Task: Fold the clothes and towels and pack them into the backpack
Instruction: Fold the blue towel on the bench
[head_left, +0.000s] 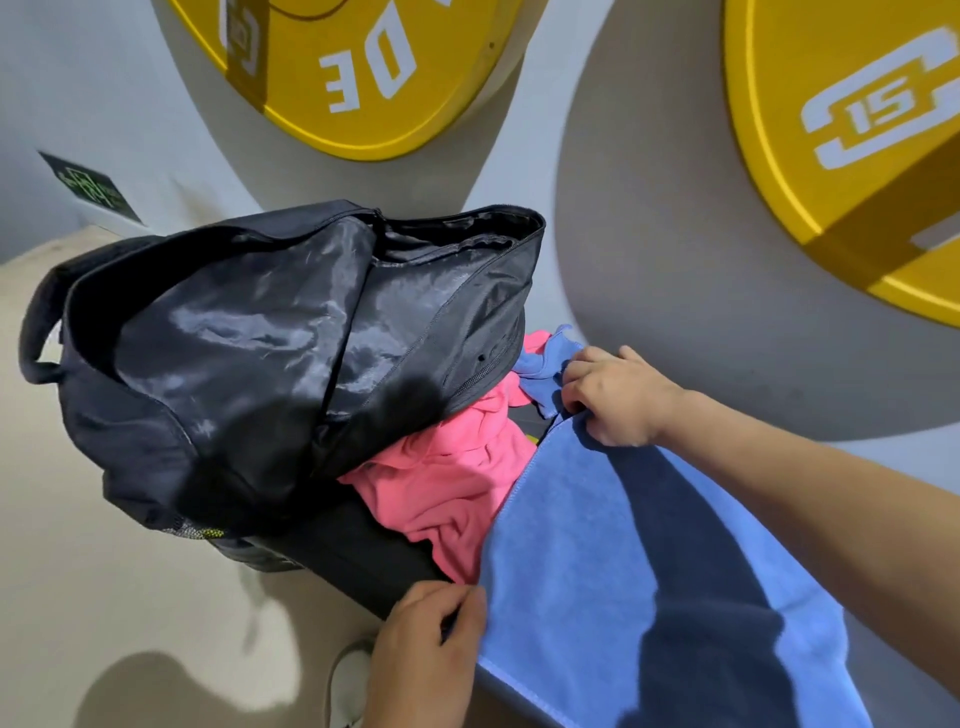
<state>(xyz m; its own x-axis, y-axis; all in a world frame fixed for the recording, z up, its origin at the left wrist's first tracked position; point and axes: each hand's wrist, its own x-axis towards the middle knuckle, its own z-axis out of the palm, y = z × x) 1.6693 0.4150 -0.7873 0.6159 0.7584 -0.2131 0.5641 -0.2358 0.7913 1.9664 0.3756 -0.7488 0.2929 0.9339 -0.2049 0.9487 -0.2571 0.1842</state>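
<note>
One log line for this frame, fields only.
step: folding towel | left hand: pinches towel edge | right hand: grips towel edge | backpack: open | pink garment: crumpled beside backpack

A yellow disc (363, 78) and another marked "15" (857, 130) are on the wall (104, 78). A green sign (91, 187) is low on the left, above the beige floor (104, 597).

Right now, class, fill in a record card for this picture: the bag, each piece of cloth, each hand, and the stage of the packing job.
backpack: black, unzipped, flap open
pink garment: crumpled, outside, against the backpack
blue towel: spread out, its edge beside the pink garment
small blue cloth: bunched by the right hand
left hand: pinches the towel's near corner
right hand: grips the towel's far corner
stage: no clothes visible inside the backpack; towel probably about to be folded
</note>
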